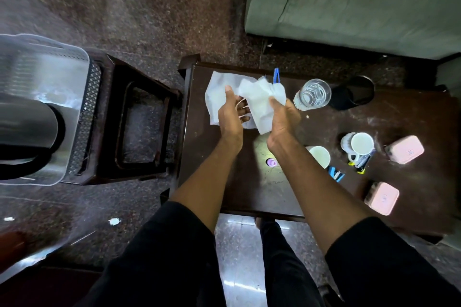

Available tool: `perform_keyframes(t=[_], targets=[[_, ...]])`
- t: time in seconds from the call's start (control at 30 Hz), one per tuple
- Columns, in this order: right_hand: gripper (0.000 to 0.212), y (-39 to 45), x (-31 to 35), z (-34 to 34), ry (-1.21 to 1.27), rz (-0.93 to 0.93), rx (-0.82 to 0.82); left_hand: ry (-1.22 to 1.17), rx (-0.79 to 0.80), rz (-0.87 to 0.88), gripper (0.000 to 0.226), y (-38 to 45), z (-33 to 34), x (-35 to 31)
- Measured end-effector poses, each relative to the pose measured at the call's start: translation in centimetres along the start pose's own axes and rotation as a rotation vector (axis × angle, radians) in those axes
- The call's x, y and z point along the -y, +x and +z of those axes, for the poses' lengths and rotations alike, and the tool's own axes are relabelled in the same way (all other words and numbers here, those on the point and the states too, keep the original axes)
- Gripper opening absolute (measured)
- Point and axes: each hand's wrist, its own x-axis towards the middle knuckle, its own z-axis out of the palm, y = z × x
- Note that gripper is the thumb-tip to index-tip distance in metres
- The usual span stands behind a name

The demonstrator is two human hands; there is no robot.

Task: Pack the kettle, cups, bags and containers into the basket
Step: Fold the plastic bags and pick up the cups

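Observation:
A white bag [259,104] with a blue handle is lifted over the dark table [249,189]; my right hand [283,119] grips its right side. Another white bag [215,97] lies flat beneath, and my left hand [230,117] has its fingers hooked in a pale handle loop of a bag. The clear basket [62,57] stands on a stool at the left with the steel kettle [27,129] inside. On the table are a glass [313,95], a black cup [354,93], two white cups [361,143] [320,157] and two pink containers [405,149] [381,198].
A dark wooden stool [144,119] stands between basket and table. Pens and a blue item [336,174] lie near the cups, and a small purple cap [271,162] sits by my right wrist. A green sofa [361,2] fills the far right. Scraps litter the floor.

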Motion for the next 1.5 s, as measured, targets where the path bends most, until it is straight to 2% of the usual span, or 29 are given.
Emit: perform_keyframes(t=[0.1,0.17,0.27,0.4,0.47,0.57,0.7,0.8,0.93,1.03,1.1,1.2,1.27,1.33,1.4,1.5], targets=[[0.015,0.8,-1.3,-1.0,-0.058,0.069,0.067,0.155,-0.031,0.117,0.024,0.0,-0.1,0.3],[0.026,1.2,-2.0,-1.5,-0.073,0.135,0.14,0.245,-0.059,0.178,0.006,0.1,-0.6,0.7],[0.031,1.2,-2.5,-2.4,-0.079,0.188,0.181,0.254,-0.116,0.19,0.013,0.2,-0.9,0.7],[0.029,1.6,-3.1,-3.2,-0.093,0.178,0.157,0.464,-0.253,0.361,0.021,0.5,-1.4,0.9],[0.032,1.9,-3.1,-3.2,-0.093,0.173,0.169,0.424,-0.187,0.388,0.016,0.7,-1.4,0.8],[0.035,2.0,-2.9,-3.1,-0.04,0.19,0.227,0.365,-0.009,0.318,0.013,1.1,-1.0,0.9],[0.04,2.6,-2.8,-3.5,-0.019,0.225,0.289,0.46,-0.046,0.346,0.031,1.4,-1.1,0.7],[0.037,2.8,-2.7,-3.8,-0.051,0.222,0.263,0.493,-0.056,0.42,0.027,1.5,-1.2,0.1],[0.039,2.6,-2.2,-3.7,-0.016,0.234,0.29,0.288,0.09,0.319,0.016,1.0,-0.4,-0.9],[0.042,2.0,-1.3,-3.8,0.067,0.253,0.332,0.333,0.194,0.297,0.023,0.5,0.1,-1.4],[0.051,2.0,-0.7,-4.2,0.091,0.269,0.368,0.32,0.198,0.276,0.025,0.4,0.3,-1.4],[0.055,2.2,-0.3,-5.1,0.093,0.224,0.435,0.088,0.164,0.102,0.027,0.1,0.9,-2.0],[0.052,2.3,-0.1,-5.7,0.129,0.198,0.444,-0.022,0.247,-0.014,0.037,0.0,1.3,-2.7],[0.06,2.4,0.2,-6.2,0.215,0.222,0.446,0.04,0.394,-0.103,0.035,-0.1,1.5,-3.0],[0.066,2.5,0.7,-6.8,0.258,0.233,0.461,0.17,0.467,-0.155,0.034,-0.4,2.0,-3.0],[0.056,2.6,1.5,-7.4,0.272,0.199,0.492,0.362,0.406,0.0,0.028,-0.6,3.4,-2.8]])
